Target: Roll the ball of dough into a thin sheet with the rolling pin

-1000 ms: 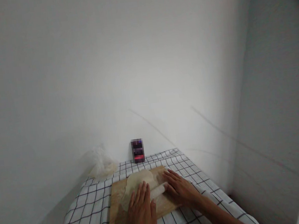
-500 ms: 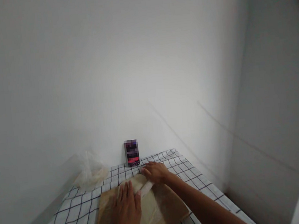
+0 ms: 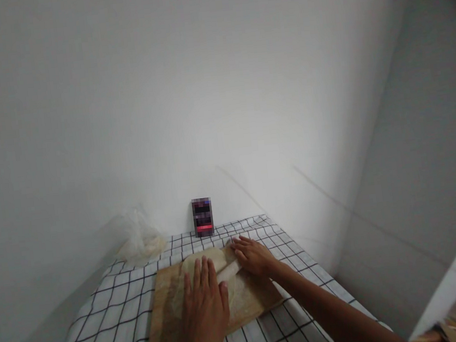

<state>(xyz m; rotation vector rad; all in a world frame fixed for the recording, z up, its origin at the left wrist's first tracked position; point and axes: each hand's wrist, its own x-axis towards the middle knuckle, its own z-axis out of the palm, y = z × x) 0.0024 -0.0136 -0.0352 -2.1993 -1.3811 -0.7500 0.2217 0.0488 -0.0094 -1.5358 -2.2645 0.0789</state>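
A pale rolling pin [image 3: 228, 271] lies slantwise across a flat sheet of dough [image 3: 203, 258] on a wooden board [image 3: 159, 317]. My left hand [image 3: 205, 304] rests palm down over the pin's near left end, its fingers stretched forward above the dough. Over the far right end lies my right hand [image 3: 255, 257], also flat with fingers extended. Both palms cover the pin's ends, so only its middle shows. Part of the dough is hidden beneath my left hand.
A black-and-white checked cloth [image 3: 104, 317] covers the table. At the back, a phone-like dark object [image 3: 202, 218], blurred out, leans against the white wall [image 3: 210, 85]. A clear plastic bag [image 3: 140, 238] with something pale inside sits at the back left.
My view has tipped down slightly, so the table appears higher. Both hands have shifted a little to the right in view and remain flat over the rolling pin.
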